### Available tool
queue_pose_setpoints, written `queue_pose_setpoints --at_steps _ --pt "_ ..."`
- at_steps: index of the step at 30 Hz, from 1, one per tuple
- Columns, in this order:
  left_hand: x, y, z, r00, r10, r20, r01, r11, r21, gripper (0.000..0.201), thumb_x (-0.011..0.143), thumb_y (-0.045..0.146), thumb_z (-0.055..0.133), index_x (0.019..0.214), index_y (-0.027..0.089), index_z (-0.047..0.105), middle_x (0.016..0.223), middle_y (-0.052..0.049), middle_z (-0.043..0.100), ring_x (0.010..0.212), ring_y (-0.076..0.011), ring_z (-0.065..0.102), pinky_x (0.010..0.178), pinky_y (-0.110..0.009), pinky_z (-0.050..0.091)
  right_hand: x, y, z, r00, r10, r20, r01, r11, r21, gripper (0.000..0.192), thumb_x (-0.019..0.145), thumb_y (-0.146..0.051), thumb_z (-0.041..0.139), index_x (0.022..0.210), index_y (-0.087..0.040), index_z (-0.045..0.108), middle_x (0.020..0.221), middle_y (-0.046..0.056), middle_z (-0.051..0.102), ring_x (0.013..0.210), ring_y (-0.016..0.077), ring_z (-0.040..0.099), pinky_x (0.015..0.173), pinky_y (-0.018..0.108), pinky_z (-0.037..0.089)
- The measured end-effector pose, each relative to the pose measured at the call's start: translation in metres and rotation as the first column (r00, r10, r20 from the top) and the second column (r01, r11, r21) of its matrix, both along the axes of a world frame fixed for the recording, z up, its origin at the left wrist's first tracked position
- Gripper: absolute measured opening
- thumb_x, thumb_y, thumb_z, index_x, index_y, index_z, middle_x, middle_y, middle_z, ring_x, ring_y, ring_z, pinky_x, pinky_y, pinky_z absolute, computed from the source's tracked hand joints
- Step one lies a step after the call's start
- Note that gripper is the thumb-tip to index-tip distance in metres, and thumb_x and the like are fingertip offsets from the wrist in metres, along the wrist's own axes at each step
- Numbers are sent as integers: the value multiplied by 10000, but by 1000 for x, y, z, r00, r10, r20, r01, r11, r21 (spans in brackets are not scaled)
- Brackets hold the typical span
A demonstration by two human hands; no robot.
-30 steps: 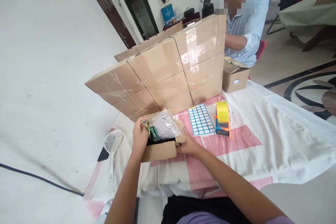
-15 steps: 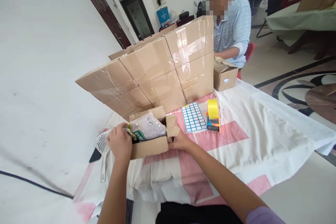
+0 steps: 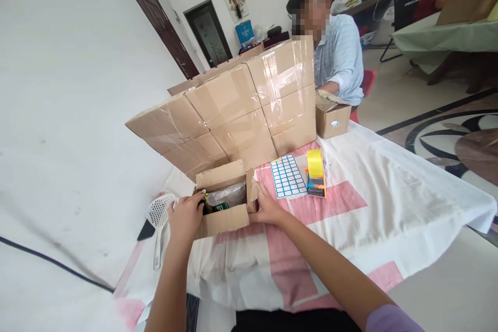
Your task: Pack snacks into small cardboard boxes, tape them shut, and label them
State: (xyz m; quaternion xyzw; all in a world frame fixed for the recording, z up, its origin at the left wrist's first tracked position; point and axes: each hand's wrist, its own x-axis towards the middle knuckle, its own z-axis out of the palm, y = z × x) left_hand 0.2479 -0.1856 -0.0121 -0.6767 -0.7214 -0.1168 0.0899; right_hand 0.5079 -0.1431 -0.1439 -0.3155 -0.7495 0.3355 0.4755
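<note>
Small carton (image 3: 224, 206) — open-topped, sitting on the cloth-covered counter (image 3: 389, 202) at its near left, in front of a wall of taped boxes (image 3: 241, 114).

Head view. A clear plastic packet (image 3: 225, 196) with green print lies down inside the carton, most of it below the rim. Left hand (image 3: 185, 217) is at the carton's left edge, fingers curled over the rim by the packet's end; whether this grip pinches the packet or only the cardboard I cannot tell. Right hand (image 3: 266, 208) lies flat against the right side, beside the loose side flap (image 3: 252, 191), fingers spread, pinching nothing.

Risks, as I judge them: the packet looks bulky for the box, so its end could ride up and stop the flaps meeting. The carton sits near the counter's left edge — a hard shove from the right could slide it toward the white slotted scoop (image 3: 160, 218) or off the cloth. The cloth is loose and wrinkled; it may drag with the box.

Hard to make out: the packet's contents and print, the carton's floor, the left fingertips. The label sheet (image 3: 288, 176) and yellow tape dispenser (image 3: 316, 172) lie well clear to the right. A person (image 3: 338, 57) sits beyond the boxes; their hands are hidden behind another carton (image 3: 332, 116).
</note>
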Motion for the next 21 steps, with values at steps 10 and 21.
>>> queue_pose_setpoints --at_steps 10,21 --pt "-38 -21 -20 816 -235 528 122 963 240 349 985 413 474 1233 284 683 1503 -43 583 1297 -245 626 1137 -420 485 8 -5 31 999 39 33 -41 997 71 549 793 -345 740 1322 -265 618 1686 107 163 1551 367 233 1227 534 287" --pt "-79 -49 -56 748 -291 596 315 947 67 593 896 268 513 1488 270 547 1596 -48 464 1500 -255 396 1254 -458 311 11 -4 44 971 200 -135 -209 976 -63 332 822 -402 673 1102 -233 616 1704 95 142 1588 346 130 1232 522 230"
